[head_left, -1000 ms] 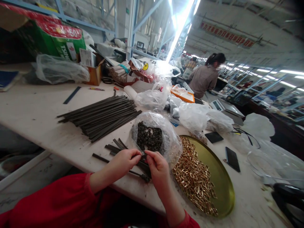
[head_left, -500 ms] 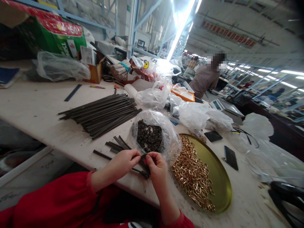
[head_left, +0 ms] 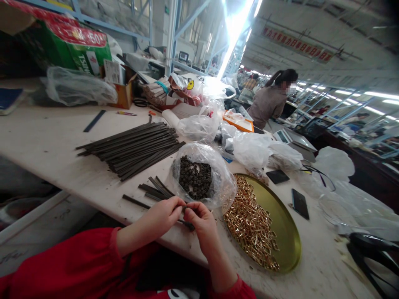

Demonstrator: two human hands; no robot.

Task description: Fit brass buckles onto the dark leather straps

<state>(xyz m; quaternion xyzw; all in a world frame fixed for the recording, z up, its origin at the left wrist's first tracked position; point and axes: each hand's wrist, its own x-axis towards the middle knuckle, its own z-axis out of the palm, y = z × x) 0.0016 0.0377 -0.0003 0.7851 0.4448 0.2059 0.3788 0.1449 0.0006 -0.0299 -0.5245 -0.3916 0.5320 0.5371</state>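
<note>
My left hand and my right hand meet at the table's near edge, fingers pinched together around a small dark piece that they mostly cover. Dark strips lie just behind my left hand, with a dark end showing below the fingertips. Beyond my hands, an open clear plastic bag holds small black loops. To the right, a round gold tray carries a heap of gold metal buckles. A larger bundle of dark strips is spread at the left.
Plastic bags, a black phone and a dark flat object lie beyond the tray. A black-handled object is at the lower right. Cartons stand at the back left. A person is in the background.
My right hand has tilted slightly, and its fingers now sit closer over the dark piece. The background person's head has turned to the right. The view has shifted slightly.
</note>
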